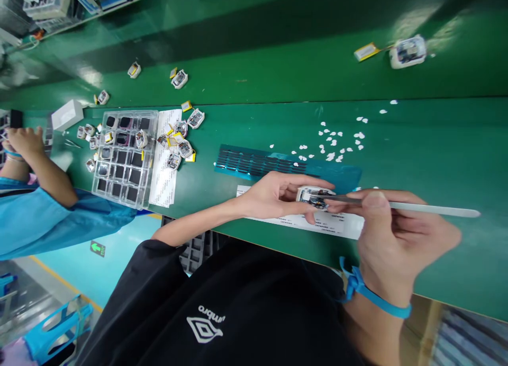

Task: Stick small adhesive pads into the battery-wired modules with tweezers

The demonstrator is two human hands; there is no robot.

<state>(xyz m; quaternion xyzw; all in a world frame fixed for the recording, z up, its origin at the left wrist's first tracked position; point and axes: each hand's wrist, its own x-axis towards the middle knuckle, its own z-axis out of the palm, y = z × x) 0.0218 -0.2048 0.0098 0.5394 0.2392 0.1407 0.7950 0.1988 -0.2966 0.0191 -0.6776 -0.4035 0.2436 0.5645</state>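
Observation:
My left hand [278, 196] grips a small white device housing [313, 196] with an exposed circuit inside, just above a white label sheet [341, 224] on the green bench. My right hand [397, 233], with a blue wrist strap [373, 292], pinches metal tweezers [428, 208]. The dark tips of the tweezers reach into the housing. A teal sheet of dark strips [257, 162] lies just behind my hands.
A clear compartment tray [123, 154] with dark parts stands at the left, with loose housings and yellow batteries [180, 141] around it. White backing scraps [333, 141] are scattered mid-bench. Another housing with battery [407, 52] lies on the far belt. A co-worker's arm in a blue sleeve [47, 217] is at far left.

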